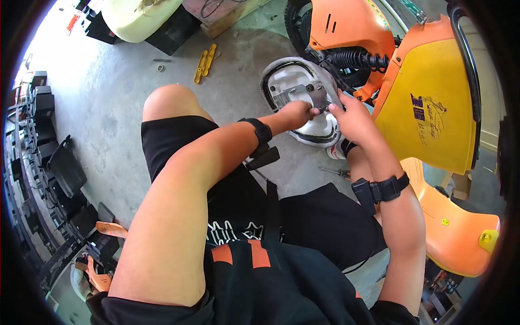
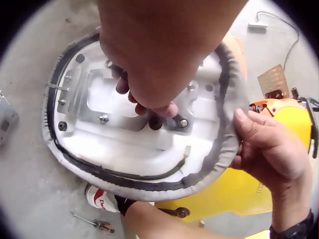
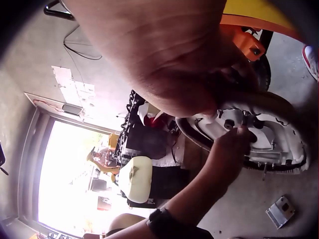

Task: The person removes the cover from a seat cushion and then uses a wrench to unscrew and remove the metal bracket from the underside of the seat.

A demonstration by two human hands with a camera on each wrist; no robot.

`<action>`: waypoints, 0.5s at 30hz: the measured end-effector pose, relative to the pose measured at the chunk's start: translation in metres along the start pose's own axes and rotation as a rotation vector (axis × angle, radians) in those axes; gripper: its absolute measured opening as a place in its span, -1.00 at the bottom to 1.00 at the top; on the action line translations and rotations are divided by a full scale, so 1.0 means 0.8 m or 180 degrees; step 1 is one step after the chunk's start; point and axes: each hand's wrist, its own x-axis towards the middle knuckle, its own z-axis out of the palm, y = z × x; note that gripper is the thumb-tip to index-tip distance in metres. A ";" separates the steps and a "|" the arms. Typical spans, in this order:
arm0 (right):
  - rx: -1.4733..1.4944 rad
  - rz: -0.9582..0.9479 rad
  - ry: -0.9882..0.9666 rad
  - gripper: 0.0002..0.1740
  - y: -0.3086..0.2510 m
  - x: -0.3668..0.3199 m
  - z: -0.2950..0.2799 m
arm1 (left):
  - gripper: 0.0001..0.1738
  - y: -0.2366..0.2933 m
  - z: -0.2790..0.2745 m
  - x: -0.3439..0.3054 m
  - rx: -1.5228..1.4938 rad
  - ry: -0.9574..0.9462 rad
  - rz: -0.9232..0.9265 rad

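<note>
The left hand [image 1: 297,115] has its fingers curled, clamped on a small metal wrench [image 2: 177,118], its end at a bolt on a grey metal bracket [image 2: 79,103]. The right hand [image 1: 355,119] grips the rim of the white-shelled seat with grey gathered cover [image 1: 311,129], thumb apart from its fingers. The seat, underside exposed, is beside a yellow-and-orange body panel [image 1: 433,103]; floor contact cannot be determined. A screwdriver [image 1: 336,172] lies nearby on the grey concrete floor [image 1: 238,97].

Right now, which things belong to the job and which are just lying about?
In the job:
- seat, held by right hand
- wrench, in left hand

Apparently just lying about:
- screwdriver
- yellow bars
- metal bracket
</note>
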 end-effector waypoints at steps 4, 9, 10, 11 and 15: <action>-0.0025 0.0081 0.0014 -0.40 0.002 0.002 -0.001 | -0.38 0.006 0.030 -0.007 -0.0803 -0.0291 -0.0377; -0.0102 0.0485 0.0049 -0.51 0.012 0.010 0.001 | -0.30 0.023 0.049 -0.025 -0.2069 -0.0755 -0.0738; -0.0148 0.0682 -0.0116 -0.53 0.009 0.008 -0.003 | -0.31 0.031 0.048 -0.030 -0.2069 -0.0727 -0.0816; -0.0160 0.0543 0.0021 -0.54 0.009 0.005 -0.001 | -0.31 0.038 0.042 -0.030 -0.2062 -0.0747 -0.0806; -0.0037 0.0400 0.0192 -0.47 0.015 0.011 0.001 | -0.31 0.049 0.024 -0.026 -0.2114 -0.0872 -0.1391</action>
